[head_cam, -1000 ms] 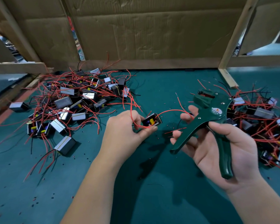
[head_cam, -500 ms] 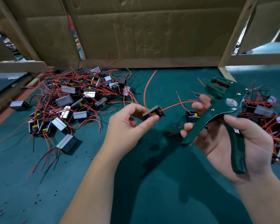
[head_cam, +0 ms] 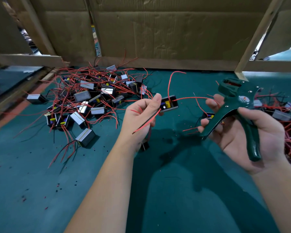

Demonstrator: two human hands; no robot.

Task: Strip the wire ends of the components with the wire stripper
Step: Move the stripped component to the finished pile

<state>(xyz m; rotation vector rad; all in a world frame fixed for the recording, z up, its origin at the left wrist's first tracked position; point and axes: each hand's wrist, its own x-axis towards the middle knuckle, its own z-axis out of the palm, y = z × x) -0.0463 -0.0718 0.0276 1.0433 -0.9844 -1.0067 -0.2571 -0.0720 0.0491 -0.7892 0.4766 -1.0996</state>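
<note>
Head view: both hands up over green desk (head_cam: 175, 190), component in one, tool in the other.

Nearest, gripped in right hand (head_cam: 252, 137): green wire stripper (head_cam: 232, 105), handles spread, head tilted up and away. Pinched between thumb and fingers of left hand (head_cam: 139, 118): small black open-topped component (head_cam: 169, 105), raised clear of desk, just left of stripper. Red wire (head_cam: 191, 98) arcing from it toward right fingertips; contact unclear. Insulation scraps (head_cam: 57, 187) strewn lower left. Farther out, left heap of components (head_cam: 94, 96) tangled in red leads; right heap (head_cam: 282, 115) behind stripper. At back, cardboard wall (head_cam: 166, 31).
</note>
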